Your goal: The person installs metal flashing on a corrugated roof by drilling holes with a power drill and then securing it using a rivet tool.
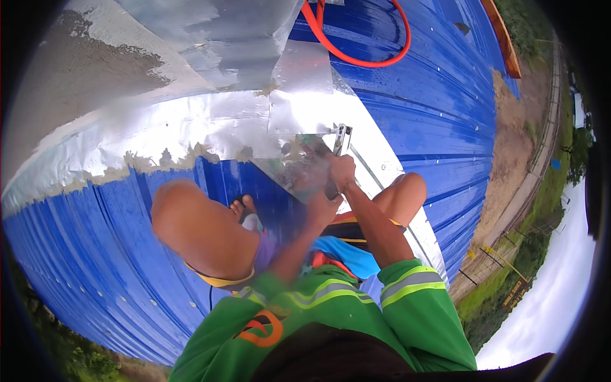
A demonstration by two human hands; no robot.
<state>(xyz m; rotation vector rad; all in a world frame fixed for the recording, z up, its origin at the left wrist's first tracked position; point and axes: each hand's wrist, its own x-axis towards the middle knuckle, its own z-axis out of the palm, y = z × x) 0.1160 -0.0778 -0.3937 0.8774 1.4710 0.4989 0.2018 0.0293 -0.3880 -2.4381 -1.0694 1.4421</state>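
Observation:
A hand riveter [342,139] with a silver metal head and a dark handle stands over the shiny silver flashing [299,113], its head at the sheet's right part. My right hand [344,173] is closed around the tool just below the head. Lower down, my left hand [323,209] is closed at the handle's dark end, partly smeared by a blurry patch in the picture. Whether the tool's nose touches the metal, I cannot tell. A white metal strip [382,167] runs past my right hand toward the lower right.
Ribbed blue roof sheets [407,121] slope away on both sides. An orange hose [363,62] loops at the top. Ragged grey sealant [143,159] lines the flashing's edge. My bent knees [191,213] flank the work. Beyond the roof's right edge lies a dirt path [509,204].

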